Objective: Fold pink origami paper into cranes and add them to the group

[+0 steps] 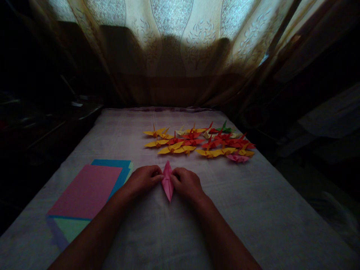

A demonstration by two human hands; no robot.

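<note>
A pink folded paper (168, 183), a narrow diamond with pointed ends, lies between my hands at the middle of the table. My left hand (144, 177) pinches its left edge with thumb and fingers. On the opposite edge, my right hand (188, 182) has its fingers curled and pressed to the paper. One tip of the diamond points away from me, the other toward me. Beyond my hands stand several folded paper cranes, among them yellow cranes (170, 148), red cranes (194, 135), a green crane (224, 128) and a pink crane (237, 158).
A stack of coloured sheets lies at the left, with a pink sheet (87, 189) on top and blue sheets (112, 162) beneath. The table is covered by a pale checked cloth (239, 217). A patterned curtain (180, 48) hangs behind it. Both sides of the room are dark.
</note>
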